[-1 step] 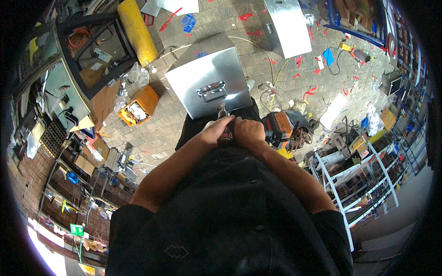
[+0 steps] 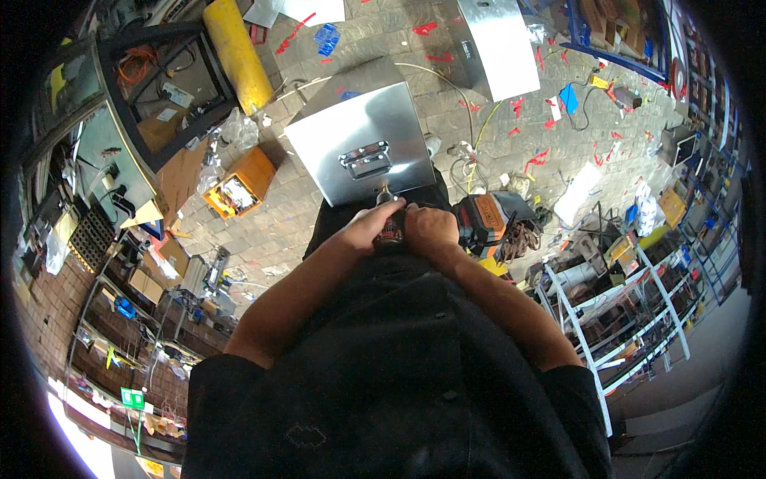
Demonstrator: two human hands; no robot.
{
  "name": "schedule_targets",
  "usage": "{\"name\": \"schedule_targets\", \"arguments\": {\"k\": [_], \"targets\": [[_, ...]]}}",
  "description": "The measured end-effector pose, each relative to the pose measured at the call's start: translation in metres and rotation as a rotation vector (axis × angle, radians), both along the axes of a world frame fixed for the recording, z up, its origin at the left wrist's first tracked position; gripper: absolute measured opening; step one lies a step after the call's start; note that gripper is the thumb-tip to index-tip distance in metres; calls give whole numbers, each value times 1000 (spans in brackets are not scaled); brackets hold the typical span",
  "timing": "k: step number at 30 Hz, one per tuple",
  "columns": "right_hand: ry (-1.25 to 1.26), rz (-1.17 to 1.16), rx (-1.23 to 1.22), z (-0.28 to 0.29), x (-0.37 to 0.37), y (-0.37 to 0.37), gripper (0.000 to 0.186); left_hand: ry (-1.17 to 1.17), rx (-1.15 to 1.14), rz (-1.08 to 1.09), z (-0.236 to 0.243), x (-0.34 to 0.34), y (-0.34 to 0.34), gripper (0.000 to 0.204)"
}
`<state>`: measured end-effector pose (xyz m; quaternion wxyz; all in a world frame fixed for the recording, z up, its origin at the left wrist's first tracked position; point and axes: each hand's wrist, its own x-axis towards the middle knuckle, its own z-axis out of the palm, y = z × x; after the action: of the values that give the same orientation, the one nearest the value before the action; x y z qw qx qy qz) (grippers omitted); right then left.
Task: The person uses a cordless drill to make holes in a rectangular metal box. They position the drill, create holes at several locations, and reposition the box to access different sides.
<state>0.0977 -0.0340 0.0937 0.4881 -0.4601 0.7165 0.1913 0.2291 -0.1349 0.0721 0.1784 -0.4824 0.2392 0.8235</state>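
Observation:
A power drill (image 2: 390,233) points away from my body, its metal chuck at the near edge of a shiny sheet-metal box (image 2: 319,132). The bit's tip is too small to make out. My left hand (image 2: 369,227) wraps the drill's left side, thumb along the top. My right hand (image 2: 432,231) is closed at its rear right, and the grip beneath is hidden. A metal drop handle (image 2: 365,161) is fixed to the box's upper face, just beyond the chuck. The box rests over my dark-clothed legs.
Right of my right hand stands a black and orange piece of equipment (image 2: 484,217). An orange box (image 2: 241,182) sits to the left, near a yellow cylinder (image 2: 238,56). Another sheet-metal box (image 2: 503,52) lies at the far right. Cables and red scraps (image 2: 536,160) litter the brick floor.

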Motion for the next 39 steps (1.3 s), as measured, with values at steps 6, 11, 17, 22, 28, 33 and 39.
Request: {"name": "schedule_targets", "arguments": {"k": [6, 11, 17, 22, 28, 33, 39], "targets": [[-31, 7, 48, 2, 3, -7, 20, -217, 356, 191, -26, 7, 7, 36], [-31, -34, 87, 10, -6, -11, 21, -224, 378, 239, -39, 0, 13, 34], [-65, -121, 145, 3, -11, -5, 22, -278, 440, 188, -49, -7, 20, 37], [-78, -132, 158, 3, -11, -4, 23, -240, 388, 109, -63, 3, 29, 37], [-77, -139, 137, 2, -13, -1, 21, -304, 341, 64, -52, -6, 23, 38], [-56, -119, 93, 1, -13, 3, 20, -370, 331, 20, -43, -15, 16, 39], [-67, -127, 105, 2, -13, 4, 21, -253, 220, -107, -36, -17, 11, 38]]}}
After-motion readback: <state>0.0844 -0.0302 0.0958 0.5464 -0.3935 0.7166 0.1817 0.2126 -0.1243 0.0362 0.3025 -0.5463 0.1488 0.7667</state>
